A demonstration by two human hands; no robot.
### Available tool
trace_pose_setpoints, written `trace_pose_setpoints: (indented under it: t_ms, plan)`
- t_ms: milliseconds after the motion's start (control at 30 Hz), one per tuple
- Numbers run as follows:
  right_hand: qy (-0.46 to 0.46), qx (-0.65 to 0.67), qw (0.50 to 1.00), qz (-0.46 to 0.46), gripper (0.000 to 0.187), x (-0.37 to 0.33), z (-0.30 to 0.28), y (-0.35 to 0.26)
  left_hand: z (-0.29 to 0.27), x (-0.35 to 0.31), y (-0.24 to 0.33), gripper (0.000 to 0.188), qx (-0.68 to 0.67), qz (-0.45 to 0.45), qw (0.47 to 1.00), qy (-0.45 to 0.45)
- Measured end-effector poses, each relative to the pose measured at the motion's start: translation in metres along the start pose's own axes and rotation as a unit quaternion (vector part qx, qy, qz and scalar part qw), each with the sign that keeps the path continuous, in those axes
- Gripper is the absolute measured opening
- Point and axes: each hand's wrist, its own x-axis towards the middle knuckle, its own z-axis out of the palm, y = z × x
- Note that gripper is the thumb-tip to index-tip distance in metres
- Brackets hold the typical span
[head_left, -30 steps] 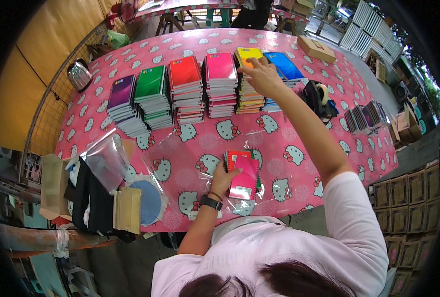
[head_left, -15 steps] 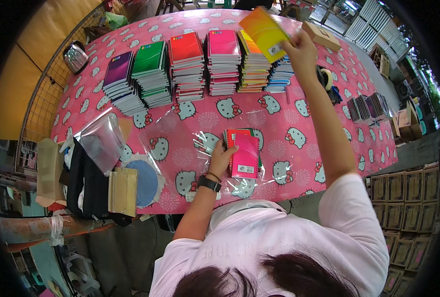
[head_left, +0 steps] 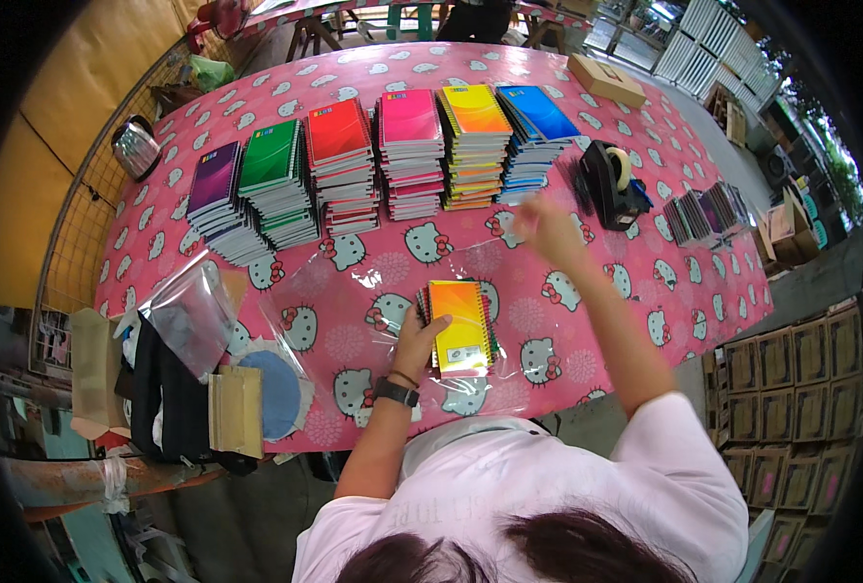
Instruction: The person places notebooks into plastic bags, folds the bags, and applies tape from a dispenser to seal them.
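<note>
My left hand [head_left: 417, 345] is closed around the left edge of a small pile of spiral notebooks, thumb on top. A yellow-orange notebook [head_left: 460, 330] lies uppermost and covers most of those beneath. Clear plastic film [head_left: 392, 267] is spread under the pile. My right hand [head_left: 553, 233] hovers over the table short of the blue notebook stack [head_left: 540, 115], its fingers smeared by motion. Left of that stack stand yellow [head_left: 477, 112], pink [head_left: 409, 119], red [head_left: 338, 131], green [head_left: 271, 155] and purple [head_left: 214, 183] notebook stacks in a row.
A black tape dispenser [head_left: 611, 189] stands right of the stacks. Behind it is a cardboard box [head_left: 606, 80]; more notebooks [head_left: 708, 214] lie at the right edge. Clear plastic sleeves [head_left: 193, 316] and a blue round piece [head_left: 271, 394] are at the left, a metal kettle [head_left: 137, 148] farther back.
The yellow notebook has come down from my raised right hand onto the pile, covering the pink one. My right hand has let it go and is now lower, in front of the blue stack.
</note>
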Motion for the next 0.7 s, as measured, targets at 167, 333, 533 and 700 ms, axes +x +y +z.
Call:
trace_pose_setpoints:
  t_ms: [167,333,533,700]
  plan:
    - [0.129,-0.34,0.931,0.019,0.042,0.118,-0.04,0.033,0.009,0.001,0.001,0.055,0.036,-0.002,0.999,-0.009]
    - [-0.045,-0.385,0.92,0.05,0.042,0.154,-0.055,0.035,0.016,-0.005,0.008,0.059,0.046,0.011,0.999,-0.023]
    - [0.014,-0.45,0.887,0.1,0.026,0.164,-0.058,0.021,0.012,-0.003,0.007,0.054,0.065,0.014,0.998,0.0]
    - [0.062,0.155,0.974,0.155,0.025,0.083,-0.104,0.041,0.008,-0.004,0.009,0.047,0.018,0.002,1.0,-0.009]
